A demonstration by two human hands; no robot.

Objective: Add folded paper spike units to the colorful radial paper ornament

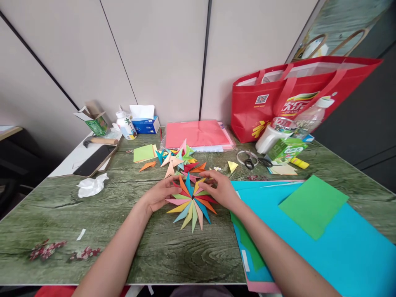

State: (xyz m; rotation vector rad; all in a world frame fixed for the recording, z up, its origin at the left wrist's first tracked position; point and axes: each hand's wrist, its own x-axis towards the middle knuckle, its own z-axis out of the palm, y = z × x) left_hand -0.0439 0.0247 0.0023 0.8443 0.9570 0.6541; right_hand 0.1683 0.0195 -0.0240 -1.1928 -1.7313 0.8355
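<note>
A round paper star (194, 210) of many folded, pointed coloured pieces lies in front of me on the wood-patterned table. My left hand (162, 193) has its fingers closed on the star's upper left points. From the other side my right hand (218, 187) pinches the upper right points, near a yellow one. Fingertips of both hands are partly hidden by the paper. Just behind the star is a loose heap of folded paper pieces (177, 158), with orange, pink, green and teal among them.
Blue paper sheets (349, 255) with a green square (314, 206) cover the right side. Behind them are scissors (249, 161), a glue stick (299, 163) and a red bag (250, 109). At left are a phone (94, 160), a hammer (100, 141) and a crumpled tissue (92, 185).
</note>
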